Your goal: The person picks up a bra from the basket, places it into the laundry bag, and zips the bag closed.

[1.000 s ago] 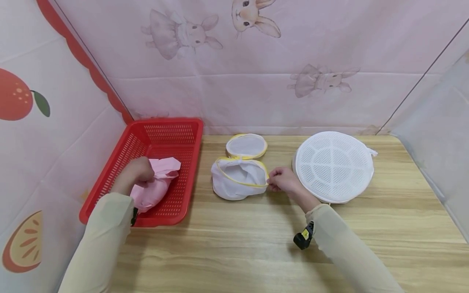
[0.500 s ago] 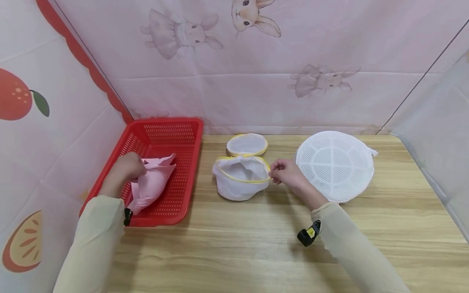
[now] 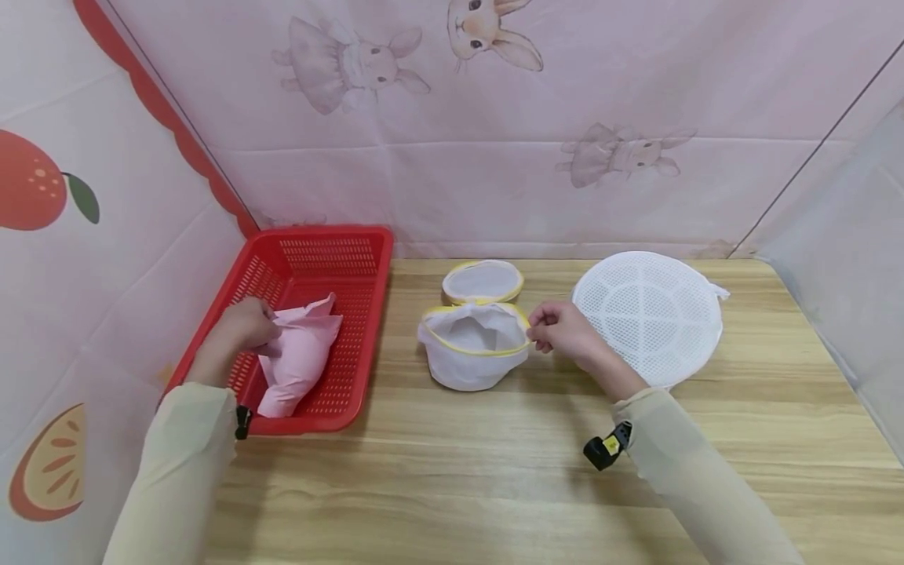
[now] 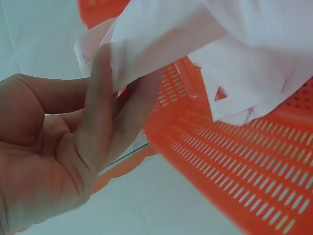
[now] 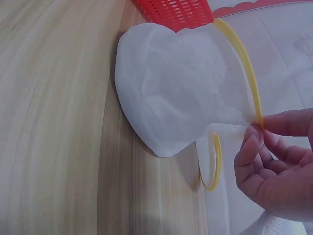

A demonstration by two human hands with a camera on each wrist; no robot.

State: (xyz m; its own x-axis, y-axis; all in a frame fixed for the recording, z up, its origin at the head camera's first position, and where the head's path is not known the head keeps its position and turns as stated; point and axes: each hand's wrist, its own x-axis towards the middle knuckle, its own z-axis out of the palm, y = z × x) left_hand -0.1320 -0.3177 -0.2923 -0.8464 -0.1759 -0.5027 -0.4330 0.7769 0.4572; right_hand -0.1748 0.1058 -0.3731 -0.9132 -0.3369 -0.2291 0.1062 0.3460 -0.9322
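Note:
In the head view, my left hand [image 3: 247, 326] reaches into the red basket [image 3: 311, 425] and pinches the edge of a soft pink cloth [image 3: 304, 357]. The left wrist view shows the cloth [image 4: 161, 39] draped from my fingertips, looking almost white there. With thumb and fingers, my right hand [image 3: 568, 337] pinches the yellow zipper edge of a small white mesh laundry bag [image 3: 469, 370]. The bag stands on the table with its mouth open upward. Its oval lid [image 3: 486, 281] is folded back toward the wall. In the right wrist view, the bag's rounded side [image 5: 166, 88] faces the camera.
A larger round white mesh bag [image 3: 646, 314] lies on the wooden table [image 3: 452, 486], partly behind my right wrist. Printed wall coverings [image 3: 494, 188] close off the back and both sides. The basket stands at the left, against the wall.
My left hand has shifted left and slightly away from me, and the pink cloth has turned in the basket. My right hand has drawn the bag's edge a little to the right.

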